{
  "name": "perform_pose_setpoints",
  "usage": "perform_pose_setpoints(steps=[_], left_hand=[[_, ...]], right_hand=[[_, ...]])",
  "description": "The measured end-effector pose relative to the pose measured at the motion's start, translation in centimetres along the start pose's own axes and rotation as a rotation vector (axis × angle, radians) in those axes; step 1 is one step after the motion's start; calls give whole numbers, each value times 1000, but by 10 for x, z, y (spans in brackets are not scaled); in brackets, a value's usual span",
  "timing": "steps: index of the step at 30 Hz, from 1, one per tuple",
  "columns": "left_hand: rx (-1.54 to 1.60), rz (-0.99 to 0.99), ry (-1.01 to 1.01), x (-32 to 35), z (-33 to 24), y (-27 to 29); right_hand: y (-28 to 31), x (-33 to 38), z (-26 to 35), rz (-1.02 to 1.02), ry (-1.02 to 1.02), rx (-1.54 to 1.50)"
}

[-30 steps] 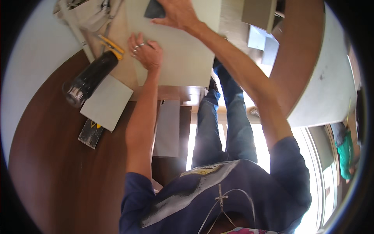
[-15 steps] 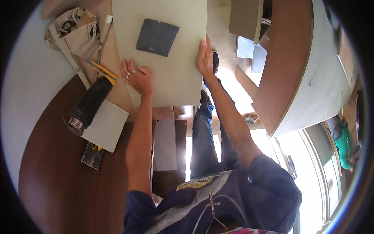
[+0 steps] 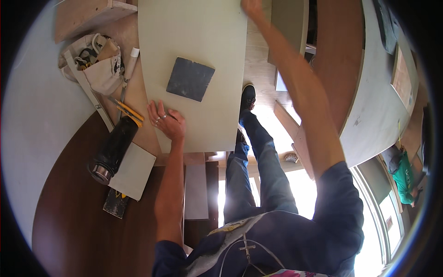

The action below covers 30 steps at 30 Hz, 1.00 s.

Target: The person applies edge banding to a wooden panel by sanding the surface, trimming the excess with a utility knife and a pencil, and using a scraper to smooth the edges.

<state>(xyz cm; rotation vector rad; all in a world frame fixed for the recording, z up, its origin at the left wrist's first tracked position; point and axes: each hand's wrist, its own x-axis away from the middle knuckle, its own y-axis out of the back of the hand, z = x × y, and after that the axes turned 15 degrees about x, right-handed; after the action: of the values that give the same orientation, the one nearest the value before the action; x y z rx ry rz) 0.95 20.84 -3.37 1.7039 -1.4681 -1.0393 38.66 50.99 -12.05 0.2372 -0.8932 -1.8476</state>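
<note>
A long, pale board [image 3: 203,124] lies in front of me, with a dark grey square plate [image 3: 190,78] on top of it. My left hand [image 3: 167,121] rests on the board's near left part, fingers spread, rings on them. A small dark gap or object shows by its thumb; I cannot make out which. My right arm reaches far forward, and my right hand [image 3: 252,6] is at the board's right edge, cut by the top of the picture, so its fingers are hidden. Left of my left hand lie a yellow utility knife [image 3: 127,112] and a black bottle [image 3: 112,150].
A cloth tool bag [image 3: 99,64], a metal ruler [image 3: 90,90] and a wooden box [image 3: 92,16] are at the far left. Under the bottle is a white panel [image 3: 134,171]. Curved brown-edged panels [image 3: 339,60] stand at right. A person in green [image 3: 404,177] is at far right.
My right hand has slid far forward along the board's right edge. The view has shifted, so the board and plate sit lower in the picture. My left hand stays on the board.
</note>
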Motion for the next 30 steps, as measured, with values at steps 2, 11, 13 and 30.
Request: perform_pose_setpoints(steps=[2,11,13,30], left_hand=[[20,2,-5,-1,-3,-6],[30,24,-20,3,5,-5],[47,-6,-29,4,6,-4],[53,6,-62,7,0,-7]], right_hand=[[18,-33,-3,35,-44,-28],[16,98,-24,145,-55,-38],[15,161,-36,236,-76,-173],[71,569,-97,284,-83,35]])
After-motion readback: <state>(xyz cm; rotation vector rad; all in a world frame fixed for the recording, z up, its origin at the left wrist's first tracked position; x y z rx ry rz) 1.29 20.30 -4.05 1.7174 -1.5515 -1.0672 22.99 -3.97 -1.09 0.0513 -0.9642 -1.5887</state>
